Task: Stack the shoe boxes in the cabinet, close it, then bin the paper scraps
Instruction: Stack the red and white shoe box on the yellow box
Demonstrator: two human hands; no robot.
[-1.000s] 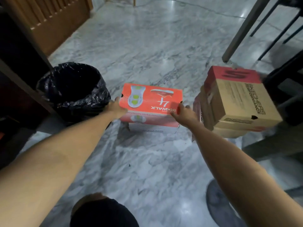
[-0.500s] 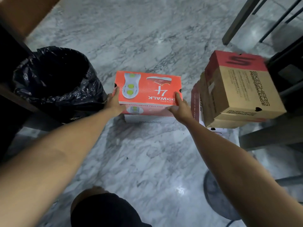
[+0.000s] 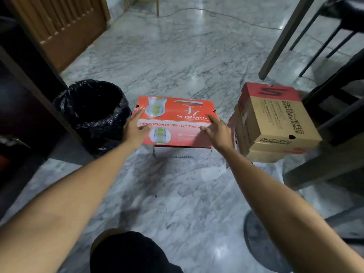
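a lived-in room of a home, seen from the floor

the polished grey-white marble floor (image 3: 177, 56) is the landmark. at its far left edge stands a brown wooden louvred door (image 3: 65, 22), with dark wooden cabinet framing (image 3: 29, 79) nearer on the same side. a bin lined with a black plastic bag (image 3: 92, 113) sits on the floor just beside that framing. on the floor's right side rise table and chair legs (image 3: 283, 36). retail shoe boxes (image 3: 275, 123) are piled on the floor near those legs, and a thin cable (image 3: 216, 14) trails across the far end.

Dim indoor light, floor glare, blurred edges
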